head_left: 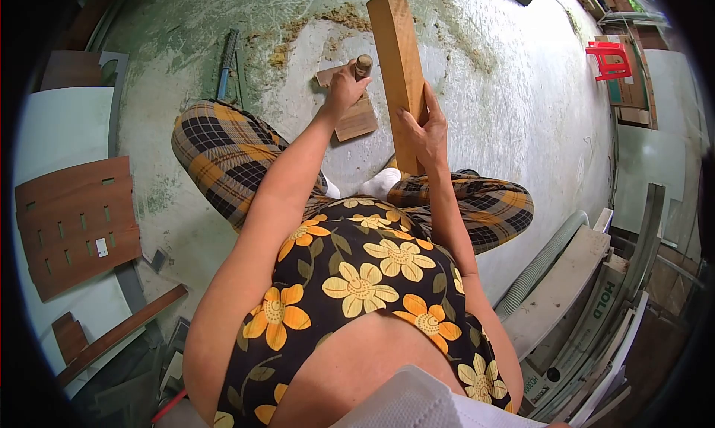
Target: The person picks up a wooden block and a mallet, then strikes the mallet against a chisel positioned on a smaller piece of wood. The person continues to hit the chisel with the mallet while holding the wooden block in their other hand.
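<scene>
My left hand is wrapped round the handle of a wooden mallet. The handle's round end points up toward me, and the block-shaped head is low over the floor, partly hidden by the hand. My right hand grips a long squared wooden beam by its right side, thumb on the near face and fingers along the edge. The beam is tilted, its far end raised and its lower end down between my crossed legs, near my white-socked foot.
A blue-handled tool lies on the worn floor beyond my left knee. Brown wood panels lean at the left. A grey ribbed hose and long boards lie at the right, with a red stool farther back.
</scene>
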Available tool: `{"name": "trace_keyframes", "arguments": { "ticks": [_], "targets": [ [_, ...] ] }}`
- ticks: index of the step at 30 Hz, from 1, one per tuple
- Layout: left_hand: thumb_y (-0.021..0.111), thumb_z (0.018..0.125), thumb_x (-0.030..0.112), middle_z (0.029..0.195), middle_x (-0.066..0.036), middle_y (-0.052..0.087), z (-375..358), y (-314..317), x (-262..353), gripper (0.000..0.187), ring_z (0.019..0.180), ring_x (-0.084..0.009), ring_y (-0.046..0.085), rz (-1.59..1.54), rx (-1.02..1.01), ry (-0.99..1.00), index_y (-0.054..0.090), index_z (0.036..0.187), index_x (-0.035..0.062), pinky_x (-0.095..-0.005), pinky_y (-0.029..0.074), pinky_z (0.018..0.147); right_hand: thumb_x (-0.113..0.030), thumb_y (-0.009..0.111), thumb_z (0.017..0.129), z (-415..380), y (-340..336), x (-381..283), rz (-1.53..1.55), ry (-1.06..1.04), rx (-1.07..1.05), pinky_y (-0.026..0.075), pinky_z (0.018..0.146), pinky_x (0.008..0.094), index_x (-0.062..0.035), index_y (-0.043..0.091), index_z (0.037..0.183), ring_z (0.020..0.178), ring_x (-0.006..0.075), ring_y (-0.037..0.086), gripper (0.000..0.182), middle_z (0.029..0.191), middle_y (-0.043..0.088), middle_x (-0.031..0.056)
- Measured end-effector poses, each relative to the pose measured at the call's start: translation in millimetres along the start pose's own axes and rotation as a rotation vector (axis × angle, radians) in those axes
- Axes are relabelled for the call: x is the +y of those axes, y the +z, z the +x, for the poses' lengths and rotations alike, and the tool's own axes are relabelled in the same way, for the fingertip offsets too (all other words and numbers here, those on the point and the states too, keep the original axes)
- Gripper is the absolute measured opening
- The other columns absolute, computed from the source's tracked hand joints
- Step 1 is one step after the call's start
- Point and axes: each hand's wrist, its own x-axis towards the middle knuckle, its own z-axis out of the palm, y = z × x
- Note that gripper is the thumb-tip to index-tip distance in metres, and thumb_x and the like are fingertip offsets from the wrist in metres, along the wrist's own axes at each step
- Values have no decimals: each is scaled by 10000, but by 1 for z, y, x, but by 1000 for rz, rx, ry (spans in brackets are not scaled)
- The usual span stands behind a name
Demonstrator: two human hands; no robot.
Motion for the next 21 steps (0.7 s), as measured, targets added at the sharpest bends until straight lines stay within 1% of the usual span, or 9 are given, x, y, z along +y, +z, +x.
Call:
{"name": "trace_keyframes", "arguments": {
  "ticks": [4, 7, 9, 10, 12, 15, 18, 20, 21],
  "targets": [
    [730, 760, 287, 1002, -219, 658, 3, 6, -10, 486, 964, -417, 616, -21, -19, 5, 543, 1160, 85, -465, 498, 854, -25, 642, 821, -1, 0, -7, -13, 20, 0, 511, 863, 295, -31, 382, 1415, 1041, 169, 597, 648, 1214, 588, 117],
    [728, 761, 313, 967, -185, 677, 1, 7, -8, 454, 934, -370, 643, 4, 20, 3, 580, 1114, 69, -431, 506, 820, -24, 640, 822, -1, 1, -7, -19, 30, 1, 510, 865, 298, -29, 381, 1416, 1043, 170, 596, 649, 1214, 589, 117],
    [729, 761, 292, 1001, -205, 663, 1, 6, -8, 477, 958, -398, 624, -14, -2, 9, 558, 1155, 83, -450, 503, 838, -24, 641, 820, 1, 1, -5, -21, 8, 0, 509, 865, 300, -31, 380, 1417, 1042, 172, 596, 651, 1211, 590, 120],
    [729, 761, 282, 1019, -216, 656, 2, 5, -7, 491, 970, -412, 615, -23, -12, 11, 546, 1175, 90, -459, 502, 848, -52, 639, 806, 1, 1, -9, -23, 2, 8, 488, 900, 314, -35, 387, 1412, 1074, 193, 590, 657, 1220, 591, 144],
    [726, 764, 271, 1013, -212, 658, 2, 6, -6, 478, 970, -409, 616, -41, -4, 19, 549, 1169, 88, -457, 504, 843, -107, 636, 777, 2, -1, -18, -26, -10, 21, 446, 968, 343, -42, 400, 1402, 1138, 237, 579, 671, 1237, 591, 193],
    [722, 770, 257, 1014, -208, 659, 0, 3, 0, 459, 971, -405, 617, -35, -2, 20, 553, 1161, 87, -455, 506, 838, -99, 634, 778, 2, -3, -37, -24, -93, 59, 454, 956, 343, -51, 394, 1402, 1127, 239, 586, 670, 1225, 602, 179],
    [717, 773, 243, 1003, -200, 663, 2, 8, -7, 439, 957, -395, 625, -59, 6, 62, 559, 1152, 89, -452, 510, 825, -132, 643, 788, 0, 5, -47, 45, -170, 70, 484, 915, 378, -79, 359, 1415, 1084, 306, 621, 690, 1182, 619, 214],
    [709, 775, 226, 986, -196, 668, 2, 10, -6, 419, 942, -386, 633, -85, 4, 72, 564, 1143, 88, -447, 513, 810, -202, 652, 798, -3, 6, -28, -414, 137, -82, 502, 860, 427, -110, 320, 1426, 1028, 395, 624, 716, 1129, 618, 266],
    [702, 777, 214, 975, -195, 670, 2, 8, -1, 406, 932, -380, 637, -91, 0, 63, 566, 1138, 86, -444, 515, 801, -266, 655, 797, -1, 9, -17, -531, 232, -176, 493, 845, 460, -126, 305, 1433, 1018, 448, 591, 739, 1104, 605, 297]
  ]
}}
